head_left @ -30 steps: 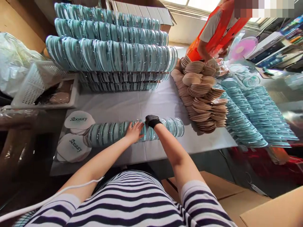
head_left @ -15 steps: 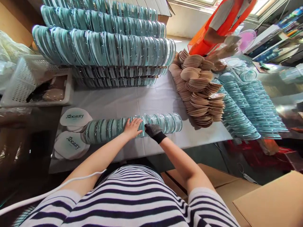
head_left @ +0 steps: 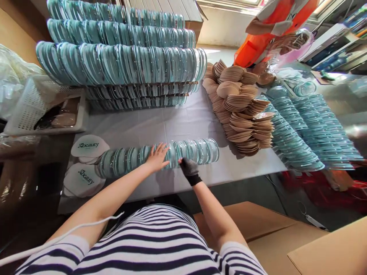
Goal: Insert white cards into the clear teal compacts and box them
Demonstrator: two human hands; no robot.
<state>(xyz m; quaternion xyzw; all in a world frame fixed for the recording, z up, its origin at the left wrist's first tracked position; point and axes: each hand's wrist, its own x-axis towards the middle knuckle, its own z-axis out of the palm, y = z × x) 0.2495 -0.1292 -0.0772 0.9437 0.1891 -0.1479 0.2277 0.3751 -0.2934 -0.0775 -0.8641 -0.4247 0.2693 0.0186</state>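
Observation:
A long row of clear teal-rimmed round cases (head_left: 200, 149) lies on its side on the white table cover (head_left: 160, 126). My bare left hand (head_left: 157, 157) rests flat on top of the row's middle, fingers spread. My right hand (head_left: 189, 168), in a dark glove, sits at the row's near side just right of the left hand, fingers curled against the cases; what they pinch is hidden. To the left lie white round "Sbeauty" cards (head_left: 89, 146).
Tall stacked rows of the same teal cases (head_left: 120, 63) fill the back. A pile of tan pads (head_left: 243, 110) and more teal cases (head_left: 304, 133) lie right. A white basket (head_left: 31, 110) stands left. A person in orange (head_left: 266, 34) works at the far right. Cardboard boxes (head_left: 286, 244) sit below.
My gloved right hand has slid from the top of the row down to its near side. My left hand stayed on the row.

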